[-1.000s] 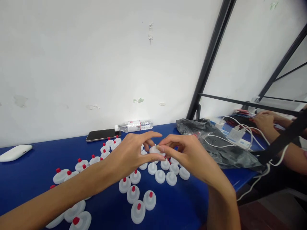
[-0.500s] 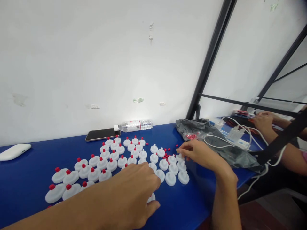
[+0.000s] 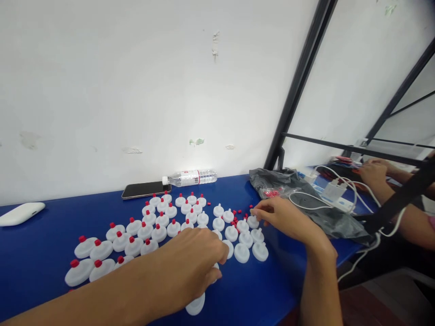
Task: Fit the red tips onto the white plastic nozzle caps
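Note:
Many white discs with red caps (image 3: 135, 246) stand in rows on the blue table (image 3: 251, 294). To their right are uncapped white discs (image 3: 241, 252) with bare stems, beside loose red caps (image 3: 239, 212). My left hand (image 3: 199, 258) reaches over the discs, thumb and index finger pinched round a partly hidden white disc (image 3: 216, 267); another disc (image 3: 195, 304) lies below it. My right hand (image 3: 275, 215) is pinched beside an uncapped disc (image 3: 252, 222) at the right edge of the group. What its fingertips hold is too small to make out.
A dark phone (image 3: 146, 189) and a lying water bottle (image 3: 190, 178) are near the wall. A white case (image 3: 22, 213) is at the far left. On the right are a grey plastic bag (image 3: 326, 224), cables, a power strip (image 3: 333, 199), a black frame (image 3: 301, 86) and another person's arms.
My left hand has shifted slightly up, its thumb now closer to the index finger, and a disc below it has come into view. My right hand has hardly moved.

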`<action>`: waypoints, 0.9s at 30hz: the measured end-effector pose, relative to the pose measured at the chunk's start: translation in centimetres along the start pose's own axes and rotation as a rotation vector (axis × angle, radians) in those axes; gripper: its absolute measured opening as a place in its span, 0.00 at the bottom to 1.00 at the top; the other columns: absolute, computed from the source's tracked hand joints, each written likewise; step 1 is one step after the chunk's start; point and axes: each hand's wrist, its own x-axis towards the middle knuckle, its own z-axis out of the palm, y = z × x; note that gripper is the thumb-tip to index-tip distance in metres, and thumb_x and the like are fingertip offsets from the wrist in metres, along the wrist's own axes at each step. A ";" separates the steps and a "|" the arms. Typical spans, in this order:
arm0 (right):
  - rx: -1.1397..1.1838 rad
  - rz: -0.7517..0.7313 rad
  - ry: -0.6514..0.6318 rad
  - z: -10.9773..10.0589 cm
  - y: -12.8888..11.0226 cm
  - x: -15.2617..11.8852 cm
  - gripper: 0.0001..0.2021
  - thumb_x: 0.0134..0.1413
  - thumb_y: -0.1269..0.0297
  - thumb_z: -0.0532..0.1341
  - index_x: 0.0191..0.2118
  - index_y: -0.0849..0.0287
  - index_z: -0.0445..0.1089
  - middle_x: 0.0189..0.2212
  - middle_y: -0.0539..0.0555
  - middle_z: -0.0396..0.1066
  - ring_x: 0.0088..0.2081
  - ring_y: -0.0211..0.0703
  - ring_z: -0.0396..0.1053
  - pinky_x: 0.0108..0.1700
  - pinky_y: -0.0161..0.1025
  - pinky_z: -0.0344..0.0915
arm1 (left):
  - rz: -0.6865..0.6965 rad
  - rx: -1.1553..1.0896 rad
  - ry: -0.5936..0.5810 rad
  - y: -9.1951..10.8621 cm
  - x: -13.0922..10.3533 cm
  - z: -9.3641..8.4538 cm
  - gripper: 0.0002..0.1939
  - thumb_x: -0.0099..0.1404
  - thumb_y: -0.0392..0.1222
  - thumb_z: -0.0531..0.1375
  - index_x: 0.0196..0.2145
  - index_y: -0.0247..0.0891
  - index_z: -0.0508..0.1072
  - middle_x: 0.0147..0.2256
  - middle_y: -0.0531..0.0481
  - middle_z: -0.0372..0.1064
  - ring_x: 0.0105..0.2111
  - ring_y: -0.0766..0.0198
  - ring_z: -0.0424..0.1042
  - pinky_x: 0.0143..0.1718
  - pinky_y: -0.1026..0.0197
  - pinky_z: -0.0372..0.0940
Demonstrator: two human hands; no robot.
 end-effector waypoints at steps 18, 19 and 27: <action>0.022 -0.107 0.213 -0.5 -3.4 -1.6 0.19 0.72 0.50 0.55 0.39 0.56 0.77 0.29 0.50 0.79 0.29 0.44 0.73 0.35 0.40 0.63 | -0.120 0.053 0.120 1.0 0.4 -2.3 0.11 0.65 0.38 0.58 0.46 0.41 0.72 0.39 0.47 0.75 0.36 0.51 0.75 0.36 0.53 0.63; 0.050 -0.164 0.203 -0.5 -4.2 -2.0 0.20 0.72 0.49 0.54 0.36 0.55 0.76 0.27 0.49 0.77 0.29 0.43 0.72 0.34 0.39 0.62 | -0.103 0.031 0.172 1.1 0.6 -2.6 0.12 0.67 0.40 0.57 0.48 0.42 0.73 0.41 0.47 0.74 0.36 0.52 0.74 0.38 0.52 0.64; 0.072 -0.344 0.092 1.3 -8.8 -3.6 0.24 0.75 0.49 0.52 0.26 0.56 0.62 0.20 0.44 0.64 0.23 0.36 0.59 0.27 0.39 0.49 | -0.155 -0.048 0.324 1.2 0.6 -4.1 0.11 0.68 0.41 0.58 0.47 0.44 0.74 0.37 0.50 0.69 0.37 0.54 0.71 0.38 0.53 0.62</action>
